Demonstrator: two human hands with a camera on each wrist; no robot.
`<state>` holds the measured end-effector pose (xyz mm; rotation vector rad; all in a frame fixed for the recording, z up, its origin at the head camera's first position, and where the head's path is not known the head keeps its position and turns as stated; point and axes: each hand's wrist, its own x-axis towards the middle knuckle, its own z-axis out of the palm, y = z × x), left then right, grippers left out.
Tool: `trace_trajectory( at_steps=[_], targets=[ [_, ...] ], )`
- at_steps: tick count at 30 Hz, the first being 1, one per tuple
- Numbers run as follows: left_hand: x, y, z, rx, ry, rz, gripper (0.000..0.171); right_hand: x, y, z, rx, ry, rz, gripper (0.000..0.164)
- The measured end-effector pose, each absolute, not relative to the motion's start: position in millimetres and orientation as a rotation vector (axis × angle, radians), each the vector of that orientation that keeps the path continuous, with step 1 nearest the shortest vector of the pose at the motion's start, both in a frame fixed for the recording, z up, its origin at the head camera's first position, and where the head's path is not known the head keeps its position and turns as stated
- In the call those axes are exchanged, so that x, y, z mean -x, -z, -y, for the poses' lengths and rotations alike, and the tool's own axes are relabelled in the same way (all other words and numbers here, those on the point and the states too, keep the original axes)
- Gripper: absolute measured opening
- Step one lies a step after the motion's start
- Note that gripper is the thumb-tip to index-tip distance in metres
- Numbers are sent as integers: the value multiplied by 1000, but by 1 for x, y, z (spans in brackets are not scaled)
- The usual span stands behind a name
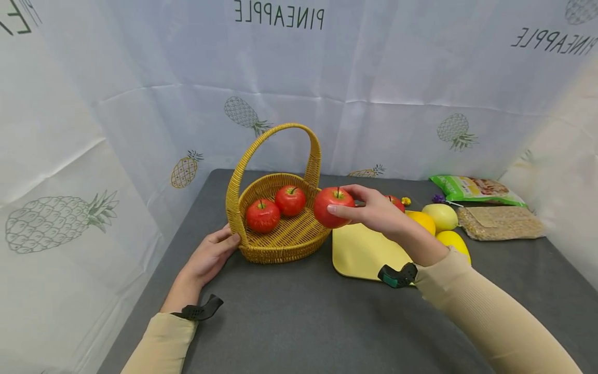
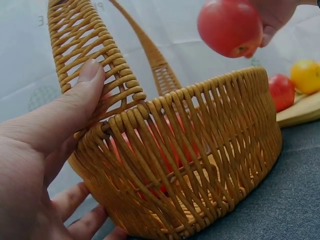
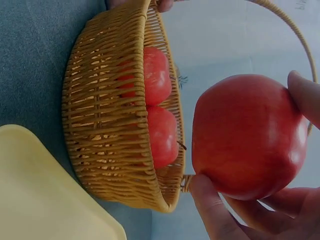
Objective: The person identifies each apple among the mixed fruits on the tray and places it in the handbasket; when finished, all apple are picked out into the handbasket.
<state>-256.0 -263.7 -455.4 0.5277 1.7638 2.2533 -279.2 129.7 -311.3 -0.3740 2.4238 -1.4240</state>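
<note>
A yellow wicker basket (image 1: 280, 254) with a tall arched handle stands on the dark table, and two red apples (image 1: 263, 216) lie inside it. My left hand (image 1: 214, 254) grips the basket's left side; in the left wrist view the thumb lies over the foot of the handle and the fingers reach round the wall. Between thumb and fingers, my right hand (image 1: 374, 208) holds another red apple (image 3: 247, 137). That apple is raised at the basket's right rim, stem up in the head view.
Right of the basket lies a pale yellow tray or board (image 1: 359, 254). Behind the right forearm are a further red apple (image 1: 396, 202), yellow fruits (image 1: 453, 244) and a pale green fruit (image 1: 440, 216). A green packet (image 1: 481, 189) and a clear bag of grains (image 1: 500, 223) lie far right.
</note>
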Motion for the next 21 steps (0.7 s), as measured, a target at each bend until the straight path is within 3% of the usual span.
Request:
trace_trajectory(
  at_steps=[5, 12, 21],
  targets=[
    [256, 455, 264, -533, -2250, -1765, 27, 280, 313, -124, 414, 1395, -2404, 70],
    [256, 454, 265, -544, -2241, -1775, 48, 280, 318, -115, 412, 1359, -2407, 72],
    [257, 454, 265, -554, -2238, -1775, 50, 279, 318, -103, 421, 1343, -2399, 74]
  ],
)
